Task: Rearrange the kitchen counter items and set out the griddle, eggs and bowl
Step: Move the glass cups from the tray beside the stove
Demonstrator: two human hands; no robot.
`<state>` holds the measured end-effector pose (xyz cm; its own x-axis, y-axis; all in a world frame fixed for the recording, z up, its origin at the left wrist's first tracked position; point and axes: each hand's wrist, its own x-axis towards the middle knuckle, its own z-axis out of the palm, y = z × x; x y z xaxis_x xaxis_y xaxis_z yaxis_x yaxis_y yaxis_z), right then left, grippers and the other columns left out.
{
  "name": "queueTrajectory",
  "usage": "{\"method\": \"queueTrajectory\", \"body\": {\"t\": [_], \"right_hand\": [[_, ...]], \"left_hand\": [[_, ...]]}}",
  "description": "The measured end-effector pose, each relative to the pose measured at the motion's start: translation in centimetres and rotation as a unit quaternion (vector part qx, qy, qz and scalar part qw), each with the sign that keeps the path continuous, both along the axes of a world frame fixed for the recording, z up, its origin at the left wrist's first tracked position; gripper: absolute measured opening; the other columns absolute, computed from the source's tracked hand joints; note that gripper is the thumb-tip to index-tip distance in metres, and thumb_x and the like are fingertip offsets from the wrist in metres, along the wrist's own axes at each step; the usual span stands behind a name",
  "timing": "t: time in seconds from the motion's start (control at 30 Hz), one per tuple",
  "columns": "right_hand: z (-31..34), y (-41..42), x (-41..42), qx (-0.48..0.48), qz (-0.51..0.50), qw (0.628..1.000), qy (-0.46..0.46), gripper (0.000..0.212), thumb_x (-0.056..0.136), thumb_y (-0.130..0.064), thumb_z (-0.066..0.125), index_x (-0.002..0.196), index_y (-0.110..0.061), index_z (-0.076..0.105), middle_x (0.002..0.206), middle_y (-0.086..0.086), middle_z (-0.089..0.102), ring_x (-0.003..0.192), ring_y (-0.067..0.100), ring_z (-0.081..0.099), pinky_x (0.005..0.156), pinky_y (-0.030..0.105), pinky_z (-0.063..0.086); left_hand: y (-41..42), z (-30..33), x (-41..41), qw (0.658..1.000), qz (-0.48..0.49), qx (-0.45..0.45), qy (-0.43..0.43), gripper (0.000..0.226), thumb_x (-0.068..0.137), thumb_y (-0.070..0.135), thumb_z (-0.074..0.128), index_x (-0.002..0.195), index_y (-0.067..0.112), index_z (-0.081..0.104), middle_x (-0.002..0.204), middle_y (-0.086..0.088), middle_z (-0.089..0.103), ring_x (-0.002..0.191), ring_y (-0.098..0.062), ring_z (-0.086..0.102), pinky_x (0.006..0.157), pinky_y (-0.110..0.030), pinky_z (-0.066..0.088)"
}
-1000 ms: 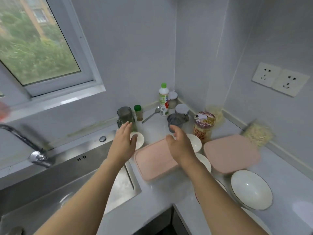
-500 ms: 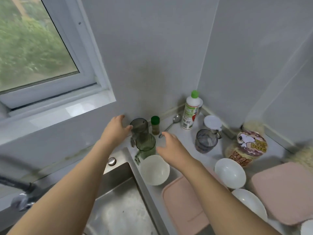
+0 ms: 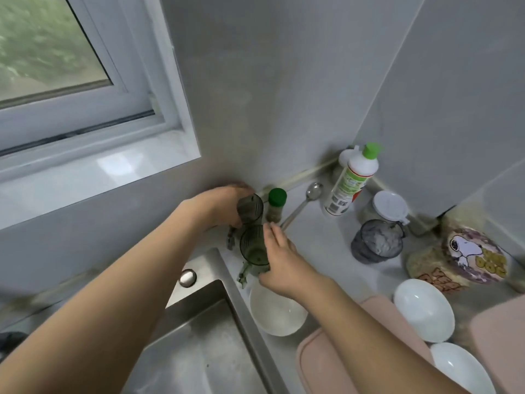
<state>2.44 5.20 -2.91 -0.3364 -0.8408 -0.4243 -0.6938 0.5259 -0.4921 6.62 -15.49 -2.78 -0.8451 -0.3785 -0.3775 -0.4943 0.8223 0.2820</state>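
Two hands on two tinted cups by the back wall. My left hand [image 3: 224, 206] wraps the grey cup [image 3: 250, 208]; my right hand [image 3: 281, 263] closes around the green cup [image 3: 253, 247] just in front. White bowl [image 3: 277, 311] sits on the counter [image 3: 321, 243] at the sink [image 3: 199, 336] edge, under my right wrist.

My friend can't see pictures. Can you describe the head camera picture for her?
Two bare hands grasp two green-tinted glass mugs beside a steel sink: the left hand on the back mug, the right hand on the front mug. White bowls and bottles crowd the counter.
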Motion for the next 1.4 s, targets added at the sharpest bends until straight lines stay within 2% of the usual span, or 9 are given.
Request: {"method": "queueTrajectory", "body": {"t": [0.1, 0.23, 0.4, 0.67, 0.8, 0.9, 1.03, 1.23, 1.4], "right_hand": [[-0.6, -0.3, -0.4, -0.007, 0.003, 1.0, 0.018, 0.098, 0.087, -0.02, 0.062, 0.152, -0.015, -0.012, 0.159, -0.002, -0.017, 0.147, 0.025, 0.002, 0.118, 0.038, 0.019], [-1.5, -1.1, -0.6, -0.029, -0.014, 0.999, 0.028, 0.1, 0.084, -0.03, 0.067, 0.153, -0.017, -0.004, 0.158, 0.0, 0.0, 0.142, 0.029, 0.018, 0.114, 0.038, 0.027], [-1.8, -1.3, -0.8, -0.063, -0.057, 0.996, 0.023, 0.095, 0.074, -0.035, 0.074, 0.149, -0.019, 0.017, 0.145, 0.001, 0.022, 0.132, 0.027, 0.032, 0.108, 0.037, 0.035], [1.2, 1.2, -1.2, -0.151, -0.158, 0.976, 0.007, 0.097, 0.067, -0.033, 0.079, 0.145, -0.019, 0.023, 0.138, -0.004, 0.026, 0.129, 0.016, 0.033, 0.107, 0.032, 0.036], [4.0, 4.7, -1.9, -0.198, -0.197, 0.96, 0.008, 0.096, 0.067, -0.031, 0.081, 0.143, -0.018, 0.024, 0.139, -0.002, 0.029, 0.129, 0.014, 0.035, 0.105, 0.026, 0.034], [6.6, 9.0, -2.7, -0.224, -0.221, 0.949, 0.02, 0.098, 0.068, -0.033, 0.081, 0.144, -0.02, 0.022, 0.144, -0.002, 0.03, 0.13, 0.014, 0.034, 0.106, 0.025, 0.032], [9.4, 15.4, -3.3, -0.242, -0.274, 0.93, 0.033, 0.101, 0.063, -0.038, 0.084, 0.143, -0.02, 0.024, 0.141, -0.002, 0.036, 0.129, 0.015, 0.036, 0.107, 0.032, 0.036], [13.0, 27.7, -3.6, -0.301, -0.352, 0.884, 0.06, 0.094, 0.064, -0.03, 0.084, 0.14, -0.017, 0.029, 0.132, -0.005, 0.038, 0.125, 0.013, 0.04, 0.101, 0.021, 0.033], [15.2, 40.8, -2.0, -0.33, -0.429, 0.835, 0.101, 0.093, 0.066, -0.026, 0.082, 0.142, -0.018, 0.029, 0.138, -0.002, 0.036, 0.127, 0.014, 0.038, 0.101, 0.018, 0.03]], "left_hand": [[-0.2, -0.4, -0.5, 1.0, -0.028, -0.005, -0.012, 0.094, 0.062, 0.03, 0.084, 0.144, 0.027, 0.038, 0.146, 0.002, 0.043, 0.129, -0.02, 0.046, 0.106, -0.035, 0.041], [-0.7, -1.0, -0.7, 0.999, -0.034, 0.003, -0.016, 0.108, 0.061, 0.028, 0.086, 0.151, 0.025, 0.026, 0.154, 0.001, 0.034, 0.138, -0.02, 0.038, 0.112, -0.036, 0.036], [-0.9, -0.9, -0.3, 0.999, -0.034, 0.022, 0.012, 0.102, 0.058, 0.024, 0.085, 0.147, 0.022, 0.035, 0.147, -0.001, 0.041, 0.132, -0.022, 0.043, 0.107, -0.036, 0.041], [0.7, 3.8, 0.3, 0.998, -0.006, 0.006, 0.055, 0.103, 0.058, 0.031, 0.083, 0.149, 0.024, 0.035, 0.15, 0.002, 0.038, 0.134, -0.018, 0.042, 0.107, -0.029, 0.039], [3.6, 8.5, -0.4, 0.998, -0.012, -0.024, 0.06, 0.102, 0.062, 0.03, 0.081, 0.151, 0.028, 0.03, 0.152, 0.002, 0.034, 0.134, -0.022, 0.042, 0.107, -0.033, 0.04], [7.2, 12.2, -1.6, 0.996, -0.029, -0.051, 0.072, 0.098, 0.066, 0.029, 0.079, 0.15, 0.032, 0.029, 0.151, 0.005, 0.033, 0.131, -0.026, 0.043, 0.105, -0.038, 0.041], [13.1, 16.2, -4.3, 0.99, -0.08, -0.09, 0.07, 0.102, 0.064, 0.035, 0.08, 0.15, 0.033, 0.025, 0.152, 0.006, 0.031, 0.133, -0.026, 0.039, 0.105, -0.046, 0.041], [26.4, 21.3, -8.5, 0.969, -0.198, -0.113, 0.097, 0.106, 0.064, 0.034, 0.08, 0.153, 0.025, 0.023, 0.15, 0.002, 0.03, 0.132, -0.027, 0.038, 0.104, -0.047, 0.042], [41.1, 24.6, -10.3, 0.93, -0.32, -0.142, 0.112, 0.105, 0.065, 0.035, 0.078, 0.153, 0.028, 0.021, 0.145, -0.002, 0.031, 0.127, -0.03, 0.039, 0.103, -0.047, 0.043]]}}
